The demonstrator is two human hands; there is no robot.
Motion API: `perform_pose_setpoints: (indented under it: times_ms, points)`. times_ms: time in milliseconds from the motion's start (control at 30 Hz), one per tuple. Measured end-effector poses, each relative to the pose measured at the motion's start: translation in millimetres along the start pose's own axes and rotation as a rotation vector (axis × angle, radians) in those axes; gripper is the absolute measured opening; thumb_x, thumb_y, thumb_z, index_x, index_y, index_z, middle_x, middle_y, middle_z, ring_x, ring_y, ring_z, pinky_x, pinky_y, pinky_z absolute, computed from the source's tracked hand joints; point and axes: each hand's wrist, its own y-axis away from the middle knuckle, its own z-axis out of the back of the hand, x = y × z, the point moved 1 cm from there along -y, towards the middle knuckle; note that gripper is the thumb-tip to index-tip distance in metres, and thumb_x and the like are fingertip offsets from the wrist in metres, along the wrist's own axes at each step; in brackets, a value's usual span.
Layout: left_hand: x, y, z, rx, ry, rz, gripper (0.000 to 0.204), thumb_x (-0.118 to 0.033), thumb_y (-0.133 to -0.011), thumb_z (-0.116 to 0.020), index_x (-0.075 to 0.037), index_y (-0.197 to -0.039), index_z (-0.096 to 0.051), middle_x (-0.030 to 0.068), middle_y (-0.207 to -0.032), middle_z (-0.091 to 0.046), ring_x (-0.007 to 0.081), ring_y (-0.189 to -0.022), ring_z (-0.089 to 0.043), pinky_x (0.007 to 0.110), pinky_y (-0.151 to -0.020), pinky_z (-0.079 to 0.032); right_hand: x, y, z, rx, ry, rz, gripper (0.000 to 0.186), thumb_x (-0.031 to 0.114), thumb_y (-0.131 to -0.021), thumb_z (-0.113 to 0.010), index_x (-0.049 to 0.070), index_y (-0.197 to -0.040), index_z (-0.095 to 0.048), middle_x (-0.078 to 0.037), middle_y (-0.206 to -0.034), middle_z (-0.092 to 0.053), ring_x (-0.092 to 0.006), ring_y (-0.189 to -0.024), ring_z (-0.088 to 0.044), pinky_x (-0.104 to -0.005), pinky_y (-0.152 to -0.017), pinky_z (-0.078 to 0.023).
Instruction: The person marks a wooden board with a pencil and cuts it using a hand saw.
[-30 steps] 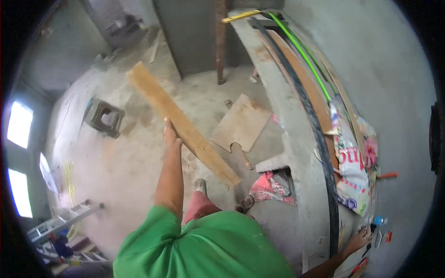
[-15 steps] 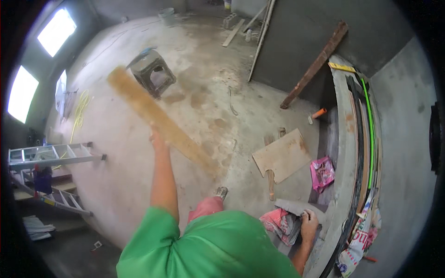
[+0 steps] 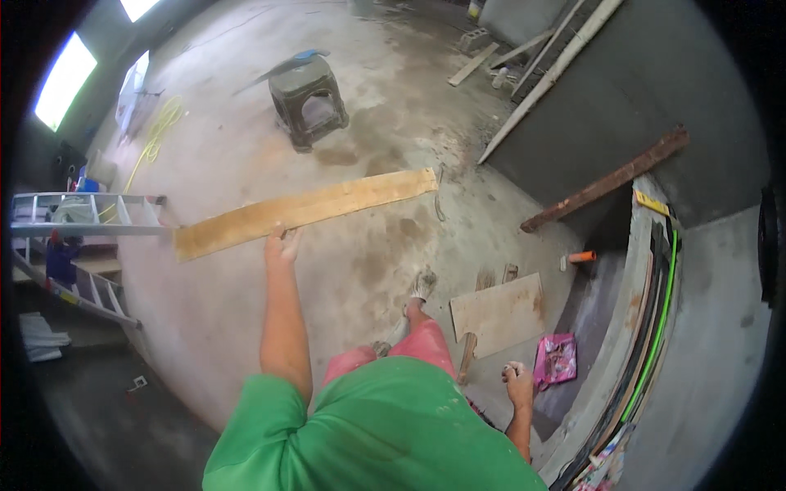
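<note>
My left hand (image 3: 282, 244), with the arm stretched forward, grips the lower edge of a long yellowish wooden plank (image 3: 352, 199). The plank lies across the view in front of me, its right end a little higher than its left. Low on the right, my right hand (image 3: 517, 385) hangs with curled fingers and nothing visible in them. Beside that hand is a crumpled pink plastic bag (image 3: 557, 358). Just beyond it a flat beige board (image 3: 498, 315) rests on the floor, with a wooden stick (image 3: 467, 360) partly under its near corner.
A dirt-smeared plastic stool (image 3: 307, 98) stands ahead on the concrete floor. An aluminium ladder (image 3: 90, 213) is at the left, near a yellow hose (image 3: 155, 135). To the right, a rusty brown beam (image 3: 606, 180) leans against a dark wall, above an orange pipe (image 3: 582, 257) and a concrete ledge (image 3: 606, 393).
The plank has swung from a steep diagonal to nearly level, still in my left hand. My right hand has come off the grey ledge-side pile. The view has turned.
</note>
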Motion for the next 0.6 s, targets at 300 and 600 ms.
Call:
perform_pose_setpoints:
  times_ms: [300,600]
  points:
    - [33.4,-96.7,-103.5,0.026,-0.049,-0.186,0.048,-0.003,-0.099,-0.054,-0.004,-0.144,-0.038,0.0179,-0.145,-0.043,0.0406,-0.136,-0.042,0.062,-0.115,-0.036,3.5,-227.2,-6.1,0.083,0.082,0.046,0.017,0.011,-0.093,-0.057,-0.002,-0.091,-0.068,-0.01,-0.077,-0.07,-0.0162,-0.062,-0.065,-0.031,-0.059,-0.052]
    - [32.5,-211.5,-198.0,0.024,0.055,-0.303,0.049,-0.009,-0.1,-0.057,0.0,-0.144,-0.038,0.0181,-0.147,-0.044,0.0398,-0.138,-0.041,0.059,-0.116,-0.035,223.0,-479.1,-20.8,0.163,0.345,0.399,0.019,0.014,-0.092,-0.059,-0.003,-0.093,-0.068,-0.013,-0.076,-0.069,-0.0192,-0.064,-0.065,-0.0332,-0.063,-0.052]
